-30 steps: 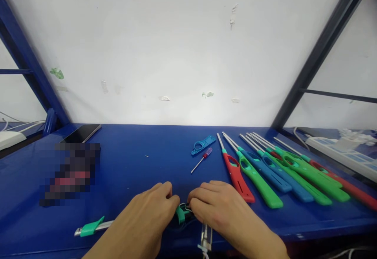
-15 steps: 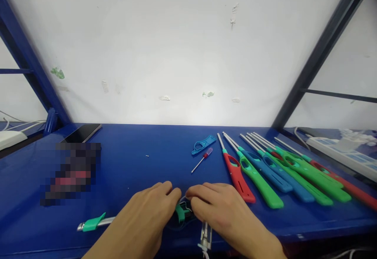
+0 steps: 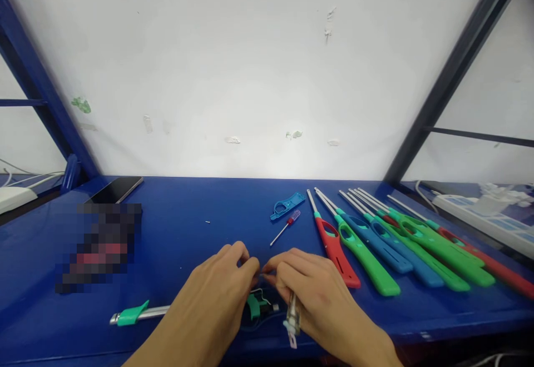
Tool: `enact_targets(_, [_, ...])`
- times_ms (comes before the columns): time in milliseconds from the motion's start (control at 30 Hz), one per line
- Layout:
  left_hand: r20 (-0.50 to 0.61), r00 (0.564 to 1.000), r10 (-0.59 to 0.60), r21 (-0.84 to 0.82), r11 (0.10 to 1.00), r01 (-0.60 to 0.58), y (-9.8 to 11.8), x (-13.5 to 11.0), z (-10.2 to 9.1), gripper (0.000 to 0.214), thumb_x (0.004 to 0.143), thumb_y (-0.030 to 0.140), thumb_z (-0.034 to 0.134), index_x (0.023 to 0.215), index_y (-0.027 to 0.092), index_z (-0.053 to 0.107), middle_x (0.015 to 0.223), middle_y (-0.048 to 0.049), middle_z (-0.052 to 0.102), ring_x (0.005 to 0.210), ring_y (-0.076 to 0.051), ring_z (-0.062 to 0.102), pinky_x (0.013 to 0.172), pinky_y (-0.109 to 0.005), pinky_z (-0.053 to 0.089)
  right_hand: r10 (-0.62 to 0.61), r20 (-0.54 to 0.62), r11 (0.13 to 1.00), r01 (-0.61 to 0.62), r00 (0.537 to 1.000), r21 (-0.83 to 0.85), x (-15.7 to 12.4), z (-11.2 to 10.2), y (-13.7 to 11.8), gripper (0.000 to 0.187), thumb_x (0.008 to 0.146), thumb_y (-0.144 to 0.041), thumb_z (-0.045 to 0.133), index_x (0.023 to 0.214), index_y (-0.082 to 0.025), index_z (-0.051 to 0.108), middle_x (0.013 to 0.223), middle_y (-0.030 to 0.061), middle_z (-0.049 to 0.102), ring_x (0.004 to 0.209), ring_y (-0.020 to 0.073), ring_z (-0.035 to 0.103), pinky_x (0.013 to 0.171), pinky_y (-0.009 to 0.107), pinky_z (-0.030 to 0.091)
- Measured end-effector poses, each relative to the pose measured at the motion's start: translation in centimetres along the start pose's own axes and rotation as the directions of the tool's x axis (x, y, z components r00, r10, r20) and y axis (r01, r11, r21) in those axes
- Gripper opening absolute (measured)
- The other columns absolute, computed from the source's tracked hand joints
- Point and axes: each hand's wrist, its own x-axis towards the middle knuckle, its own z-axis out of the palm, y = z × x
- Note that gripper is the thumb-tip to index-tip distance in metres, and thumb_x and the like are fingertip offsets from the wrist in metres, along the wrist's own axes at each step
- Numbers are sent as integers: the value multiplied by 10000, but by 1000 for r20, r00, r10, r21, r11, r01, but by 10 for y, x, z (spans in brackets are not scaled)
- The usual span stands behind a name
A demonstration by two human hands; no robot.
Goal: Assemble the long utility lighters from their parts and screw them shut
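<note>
My left hand [image 3: 217, 294] and my right hand [image 3: 311, 294] meet at the front middle of the blue table [image 3: 187, 233], fingers curled, fingertips pinching something small between them that I cannot make out. Below the fingertips lies a green and black lighter part with thin wires [image 3: 257, 304]. A clear tube-like piece [image 3: 291, 320] sticks out beneath my right hand, seemingly held by it. A metal rod with a green collar [image 3: 133, 314] lies left of my left wrist.
A row of several long red, green and blue stick lighters [image 3: 375, 239] lies at the right. A small red screwdriver [image 3: 286, 227] and a blue shell half [image 3: 287, 206] lie behind my hands. A phone [image 3: 114, 189] and a blurred object [image 3: 100, 247] sit left.
Both hands lifted slightly and moved away from the table edge, fingertips closing together above the green part. The clear tube rose with my right hand.
</note>
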Motion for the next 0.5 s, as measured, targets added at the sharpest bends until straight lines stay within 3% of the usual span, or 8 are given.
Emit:
enact_targets(100, [80, 997, -17, -17, 1000, 19, -1, 5, -2, 347, 1048, 63, 420, 995, 210, 731, 1016, -79, 747, 929, -285, 727, 868, -445, 596, 131, -93, 990, -135, 987, -43, -1, -3, 0, 243, 1071, -176, 516, 844, -240, 459, 818, -2, 608, 749, 185, 586, 675, 307, 408])
enact_targets(200, [127, 992, -27, -39, 999, 32, 0, 7, -7, 334, 1069, 73, 426, 1081, 213, 729, 1083, -75, 759, 1024, -295, 727, 939, -465, 574, 244, -126, 963, -256, 961, -83, -6, -5, -1, 92, 1043, -281, 590, 1043, -237, 510, 919, 23, 634, 820, 226, 645, 715, 338, 478])
enact_targets(300, [126, 991, -34, -48, 998, 40, 2, 6, -11, 331, 1082, 86, 415, 1104, 216, 718, 1101, -72, 760, 1045, -302, 725, 956, -486, 566, 248, -73, 961, -255, 966, -106, -9, -5, -1, 264, 1068, -353, 572, 1281, -233, 473, 1114, 79, 671, 1000, 280, 696, 856, 418, 548])
enact_targets(367, [128, 991, -43, -55, 997, 50, 3, 6, -12, 313, 1094, 120, 417, 1065, 216, 714, 1079, -70, 755, 1026, -306, 726, 936, -494, 571, 242, -26, 965, -244, 970, -95, -10, -5, 0, 214, 1112, -363, 499, 1290, -245, 474, 1144, 81, 673, 1034, 283, 698, 886, 437, 559])
enact_targets(500, [114, 993, -42, -94, 994, 53, 1, 5, -12, 288, 1104, 167, 435, 1060, 220, 715, 1073, -63, 740, 1020, -309, 716, 898, -487, 574, 253, 28, 966, -251, 967, -57, -8, -6, 6, 80, 1142, -310, 444, 1158, -273, 513, 1041, 30, 663, 913, 254, 678, 798, 401, 560])
